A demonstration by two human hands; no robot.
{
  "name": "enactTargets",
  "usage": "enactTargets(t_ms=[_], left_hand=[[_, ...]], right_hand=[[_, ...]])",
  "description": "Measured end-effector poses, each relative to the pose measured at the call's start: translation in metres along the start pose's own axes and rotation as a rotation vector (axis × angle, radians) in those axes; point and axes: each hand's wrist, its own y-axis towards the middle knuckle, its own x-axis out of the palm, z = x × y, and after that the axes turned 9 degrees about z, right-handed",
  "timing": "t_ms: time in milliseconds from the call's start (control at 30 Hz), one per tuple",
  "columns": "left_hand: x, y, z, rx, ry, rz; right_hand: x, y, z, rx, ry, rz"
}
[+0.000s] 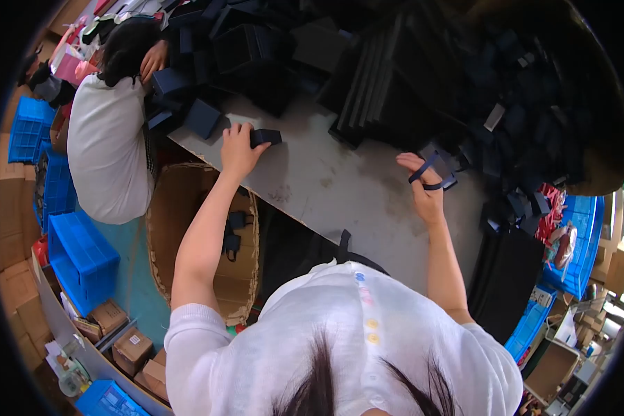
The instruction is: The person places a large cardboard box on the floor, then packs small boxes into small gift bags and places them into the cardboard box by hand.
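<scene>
- At 11 o'clock from my chest, over the grey worktop, my left hand has the small dark-blue rectangular box; knocked or loosely pinched, it could slip, as I seem to have only its near end.
- At 1 o'clock, the narrow navy ribbon loops about my right hand; it could snag or twist if I pull while it crosses my fingers.
- Also at 11 o'clock, a larger dark-blue square box lies just beyond my left hand; a careless sweep could shove it.
- The tall stack of black flat panels leans at 12 o'clock; a bump could make it slide.
- My left fingers are bent, clamped with the thumb on the small box.
- My right fingers stretch out nearly straight, close together, touching the ribbon; whether the thumb pinches it I cannot tell, nor what the ribbon joins.
</scene>
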Motion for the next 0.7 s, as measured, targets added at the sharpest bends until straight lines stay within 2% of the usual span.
enactTargets(t_ms=[33, 100, 167, 233, 267, 333, 367, 400, 433, 467, 500, 567, 633, 667, 700], left_hand=[[-0.002, 0.002, 0.002, 0.01, -0.003, -0.007], [-0.007, 0.009, 0.004, -0.716, -0.68, -0.505], [0.006, -0.004, 0.006, -0.739, -0.732, -0.557], [0.018, -0.03, 0.013, -0.228, 0.113, -0.212], [0.02, -0.032, 0.015, -0.126, 0.054, -0.073], [0.004, -0.03, 0.052, -0.149, -0.496, -0.056], [-0.024, -0.03, 0.092, -0.291, -0.783, -0.218], [-0.05, -0.033, 0.125, -0.291, -0.849, -0.34], [-0.062, -0.032, 0.148, -0.371, -1.007, -0.484], [-0.067, -0.034, 0.163, -0.455, -1.164, -0.633], [-0.066, -0.037, 0.171, -0.455, -1.161, -0.623], [-0.062, -0.039, 0.18, -0.471, -1.224, -0.844], [-0.059, -0.044, 0.175, -0.461, -1.234, -0.836], [-0.06, -0.046, 0.168, -0.521, -1.495, -0.874], [-0.063, -0.048, 0.163, -0.584, -1.757, -0.902]], right_hand=[[-0.003, -0.002, -0.002, 0.007, -0.003, 0.01], [-0.009, -0.008, -0.005, -0.279, -0.345, -0.223], [-0.008, -0.012, -0.015, -0.286, -0.322, -0.242], [-0.007, -0.016, -0.025, -0.202, -0.376, -0.348], [-0.007, -0.017, -0.022, -0.261, -0.45, -0.384], [-0.005, -0.018, -0.024, -0.3, -0.537, -0.42], [-0.005, -0.026, -0.026, -0.33, -0.62, -0.482], [-0.003, -0.027, -0.028, -0.396, -0.749, -0.529], [0.001, -0.023, -0.027, -0.409, -0.746, -0.529], [0.005, -0.021, -0.027, -0.523, -0.7, -0.463], [0.009, -0.019, -0.027, -0.637, -0.653, -0.393], [0.012, -0.016, -0.03, -0.635, -0.631, -0.342], [0.01, -0.013, -0.029, -0.48, -0.572, -0.338], [0.006, -0.009, -0.031, -0.474, -0.574, -0.332], [0.004, 0.0, -0.041, -0.685, -0.822, -0.366]])
